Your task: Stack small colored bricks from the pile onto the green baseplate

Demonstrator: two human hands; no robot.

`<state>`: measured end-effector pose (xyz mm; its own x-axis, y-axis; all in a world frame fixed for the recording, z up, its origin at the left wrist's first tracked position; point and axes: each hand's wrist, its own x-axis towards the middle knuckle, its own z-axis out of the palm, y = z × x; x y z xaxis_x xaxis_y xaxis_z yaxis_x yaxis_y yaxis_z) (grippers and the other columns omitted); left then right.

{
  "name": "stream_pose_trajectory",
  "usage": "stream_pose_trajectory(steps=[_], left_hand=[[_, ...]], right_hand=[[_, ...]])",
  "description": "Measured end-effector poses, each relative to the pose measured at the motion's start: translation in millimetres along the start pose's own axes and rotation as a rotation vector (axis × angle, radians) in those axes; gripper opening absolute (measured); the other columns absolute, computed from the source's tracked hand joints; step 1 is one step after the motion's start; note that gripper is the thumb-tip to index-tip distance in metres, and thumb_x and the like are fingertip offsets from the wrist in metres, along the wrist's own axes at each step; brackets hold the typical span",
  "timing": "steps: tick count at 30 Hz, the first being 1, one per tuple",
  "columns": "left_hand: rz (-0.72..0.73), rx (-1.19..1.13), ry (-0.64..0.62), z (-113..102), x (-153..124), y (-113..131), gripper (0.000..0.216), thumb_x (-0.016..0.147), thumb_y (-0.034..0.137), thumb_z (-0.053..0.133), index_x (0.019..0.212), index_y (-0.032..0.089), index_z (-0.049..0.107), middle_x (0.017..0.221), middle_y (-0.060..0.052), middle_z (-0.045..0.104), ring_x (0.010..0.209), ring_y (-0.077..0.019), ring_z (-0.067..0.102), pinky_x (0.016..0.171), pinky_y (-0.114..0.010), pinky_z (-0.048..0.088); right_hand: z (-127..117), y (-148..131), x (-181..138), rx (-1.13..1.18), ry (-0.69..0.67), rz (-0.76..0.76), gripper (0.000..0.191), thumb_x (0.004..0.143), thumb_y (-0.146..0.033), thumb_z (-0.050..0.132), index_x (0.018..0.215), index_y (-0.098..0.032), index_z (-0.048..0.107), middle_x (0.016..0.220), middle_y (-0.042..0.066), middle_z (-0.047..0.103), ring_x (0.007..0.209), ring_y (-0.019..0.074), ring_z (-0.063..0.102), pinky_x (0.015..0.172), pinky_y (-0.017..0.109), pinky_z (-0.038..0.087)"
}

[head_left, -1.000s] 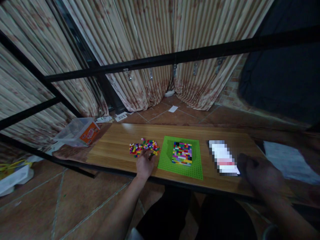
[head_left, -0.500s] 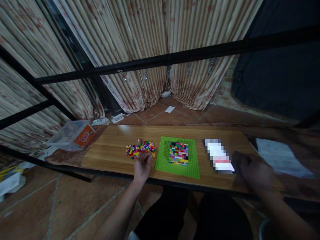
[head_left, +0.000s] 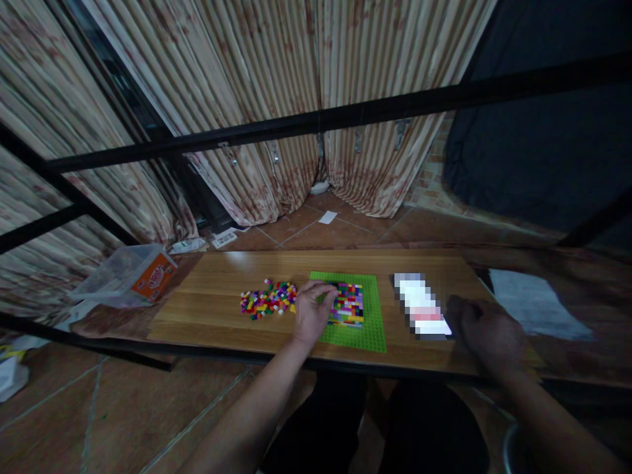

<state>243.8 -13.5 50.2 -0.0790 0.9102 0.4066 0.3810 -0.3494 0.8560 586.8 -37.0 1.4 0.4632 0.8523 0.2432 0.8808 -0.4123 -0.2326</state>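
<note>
My left hand (head_left: 313, 309) is over the left side of a multicoloured block of toy bricks (head_left: 351, 304), its thumb and fingers pinched together near the top. Whatever is in the pinch is too small to make out. The block stands on a green studded baseplate (head_left: 374, 336), partly hidden by that hand. Left of the hand lies a loose pile of small toy bricks (head_left: 269, 300). My right hand (head_left: 486, 336) rests curled at the table's right, dark and blurred, beside a phone (head_left: 422, 306) with a lit, pixelated screen. Its fingers are closed, and their contents are hidden.
The wooden table (head_left: 207, 296) has a dark frame. A clear plastic box (head_left: 121, 273) with an orange label stands beyond its left end, and a white sheet (head_left: 538, 303) lies beyond the right. A black metal bar (head_left: 276, 131) crosses in front of striped curtains (head_left: 247, 66).
My left hand has moved right, from the loose brick pile to the top of the brick block. My right hand stays beside the phone. The whole view has shifted slightly.
</note>
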Motion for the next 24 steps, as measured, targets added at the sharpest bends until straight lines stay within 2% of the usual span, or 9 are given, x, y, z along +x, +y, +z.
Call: stream_pose_trajectory(steps=[4,9,19,24], left_hand=[[-0.022,0.000,0.044,14,5,-12,0.005,0.076,0.025,0.072,0.076,0.028,0.077,0.089,-0.003,0.069,0.091,-0.0182,0.061,0.092,-0.035,0.045],[-0.035,0.008,0.064,21,6,-25,0.005,0.075,0.026,0.073,0.077,0.028,0.077,0.096,-0.003,0.068,0.097,-0.0190,0.060,0.096,-0.037,0.043],[-0.127,-0.124,0.111,27,6,-21,0.004,0.072,0.019,0.069,0.073,0.022,0.073,0.091,-0.003,0.068,0.094,-0.0168,0.061,0.096,-0.034,0.045],[-0.328,-0.309,0.093,32,8,-22,0.022,0.069,0.018,0.070,0.091,0.019,0.072,0.092,-0.003,0.071,0.088,-0.0150,0.063,0.089,-0.031,0.049]], right_hand=[[-2,-2,0,-0.026,-0.002,-0.010,0.039,0.094,-0.030,0.035,0.095,-0.012,0.070,0.094,0.015,0.069,0.080,0.0238,0.063,0.067,0.032,0.040],[-2,-2,-1,-0.037,-0.012,0.020,0.041,0.096,-0.035,0.033,0.096,-0.014,0.069,0.098,0.013,0.070,0.083,0.0239,0.064,0.068,0.032,0.039],[-1,0,0,-0.028,-0.027,0.020,0.042,0.096,-0.037,0.033,0.096,-0.015,0.069,0.095,0.014,0.070,0.080,0.0234,0.063,0.066,0.031,0.038],[2,2,0,-0.014,-0.023,0.041,0.041,0.095,-0.039,0.034,0.096,-0.016,0.069,0.092,0.013,0.070,0.078,0.0222,0.062,0.063,0.030,0.036]])
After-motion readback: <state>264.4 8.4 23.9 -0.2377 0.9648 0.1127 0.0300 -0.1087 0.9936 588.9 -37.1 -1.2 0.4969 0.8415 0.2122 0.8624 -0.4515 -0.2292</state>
